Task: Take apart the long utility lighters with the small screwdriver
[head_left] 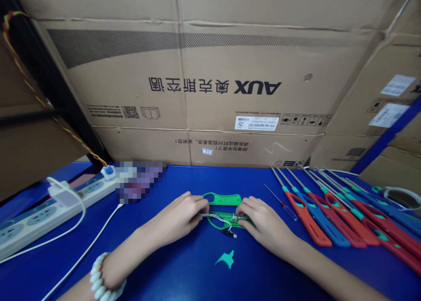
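Observation:
My left hand (182,215) is closed at the left end of an open green lighter shell (221,213), its fingers pinching a thin metal tube (204,215). White wires (215,217) run from there to a small black part with a light tip (228,234), which hangs at the shell's near side. At the other end, my right hand (265,222) has its fingers closed around the handle of the same shell, partly hiding a clear tube-like part inside. Just behind lies the second green shell half (226,199). A loose teal trigger (226,259) rests on the table nearer me.
Several long-nosed lighters in orange (309,225), blue (332,226) and red lie in a row at right, beside a screwdriver (289,210). A white power strip (39,215) with cables occupies the left. Large cardboard (210,55) stands behind the blue table (184,270).

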Demonstrator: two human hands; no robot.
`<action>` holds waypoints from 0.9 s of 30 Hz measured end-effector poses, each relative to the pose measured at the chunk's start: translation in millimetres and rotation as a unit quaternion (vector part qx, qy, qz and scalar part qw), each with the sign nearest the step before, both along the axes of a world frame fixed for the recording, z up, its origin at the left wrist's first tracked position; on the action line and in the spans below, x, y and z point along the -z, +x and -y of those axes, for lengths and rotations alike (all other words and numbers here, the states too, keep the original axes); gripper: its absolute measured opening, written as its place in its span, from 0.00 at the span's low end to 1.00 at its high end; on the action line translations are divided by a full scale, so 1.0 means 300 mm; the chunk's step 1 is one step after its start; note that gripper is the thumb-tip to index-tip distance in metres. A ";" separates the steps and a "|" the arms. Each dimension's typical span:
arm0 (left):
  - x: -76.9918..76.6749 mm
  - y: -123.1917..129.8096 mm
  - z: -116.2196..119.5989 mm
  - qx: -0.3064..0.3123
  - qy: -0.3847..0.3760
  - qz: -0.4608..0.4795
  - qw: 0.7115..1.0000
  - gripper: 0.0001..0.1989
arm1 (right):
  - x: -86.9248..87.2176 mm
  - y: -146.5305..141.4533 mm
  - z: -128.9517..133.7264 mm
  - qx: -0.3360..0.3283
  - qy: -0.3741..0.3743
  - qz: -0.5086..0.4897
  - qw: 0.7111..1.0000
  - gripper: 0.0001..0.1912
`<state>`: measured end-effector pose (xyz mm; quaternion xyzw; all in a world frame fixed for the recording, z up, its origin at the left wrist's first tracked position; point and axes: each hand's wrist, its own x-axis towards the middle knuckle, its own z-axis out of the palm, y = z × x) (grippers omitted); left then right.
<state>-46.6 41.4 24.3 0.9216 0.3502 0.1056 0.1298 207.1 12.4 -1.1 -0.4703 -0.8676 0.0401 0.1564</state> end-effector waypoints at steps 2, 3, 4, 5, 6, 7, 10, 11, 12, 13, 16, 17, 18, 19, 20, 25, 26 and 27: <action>-0.002 0.001 0.005 0.000 -0.016 0.003 1.000 0.09 | -0.002 0.001 0.001 0.000 0.002 0.006 1.000 0.04; -0.003 0.001 0.007 0.001 -0.023 0.005 1.000 0.09 | -0.003 0.001 0.001 0.000 0.004 0.008 1.000 0.04; -0.003 0.001 0.009 0.002 -0.027 0.005 1.000 0.08 | -0.004 0.000 0.001 -0.001 0.005 0.011 1.000 0.04; -0.004 0.001 0.010 0.003 -0.030 0.005 1.000 0.08 | -0.005 0.000 0.001 -0.001 0.007 0.012 1.000 0.04; -0.004 0.001 0.012 0.003 -0.032 0.003 0.999 0.09 | -0.005 -0.001 0.000 -0.002 0.008 0.013 1.000 0.04; -0.004 0.000 0.012 0.003 -0.032 0.001 0.999 0.09 | -0.005 -0.001 -0.001 -0.003 0.008 0.013 1.000 0.04; -0.004 0.000 0.011 0.001 -0.031 -0.008 0.999 0.09 | -0.005 -0.001 -0.006 -0.007 0.010 0.013 1.000 0.05; -0.004 0.000 0.010 0.000 -0.031 -0.010 0.999 0.09 | -0.005 0.000 -0.007 -0.009 0.010 0.013 1.000 0.05; -0.003 0.001 0.009 0.000 -0.031 -0.011 0.999 0.09 | -0.004 0.001 -0.008 -0.011 0.010 0.014 1.000 0.05; -0.003 0.001 0.008 0.000 -0.033 -0.012 0.999 0.09 | -0.004 0.002 -0.009 -0.012 0.010 0.015 1.000 0.05; 0.000 0.003 0.007 -0.003 -0.038 -0.012 0.999 0.09 | -0.003 0.003 -0.009 -0.014 0.011 0.020 1.000 0.05; 0.001 0.004 0.007 -0.004 -0.039 -0.012 0.999 0.09 | -0.002 0.003 -0.008 -0.014 0.013 0.021 1.000 0.05; 0.001 0.004 0.008 -0.004 -0.039 -0.013 0.999 0.10 | -0.002 0.002 -0.007 -0.013 0.015 0.021 1.000 0.05; 0.001 0.004 0.008 -0.004 -0.038 -0.014 0.999 0.10 | -0.001 0.001 -0.006 -0.013 0.017 0.020 1.000 0.05; 0.002 0.004 0.009 -0.002 -0.037 -0.014 0.999 0.10 | 0.000 0.001 -0.005 -0.014 0.018 0.019 1.000 0.05; 0.008 0.001 0.011 0.000 -0.036 -0.011 0.999 0.09 | 0.004 -0.002 -0.001 -0.015 0.025 0.014 0.999 0.05; 0.010 0.000 0.011 0.000 -0.036 -0.011 0.999 0.09 | 0.004 -0.003 -0.001 -0.016 0.026 0.014 0.999 0.05; 0.011 0.000 0.011 0.000 -0.036 -0.011 0.999 0.09 | 0.004 -0.003 -0.002 -0.017 0.028 0.015 0.999 0.05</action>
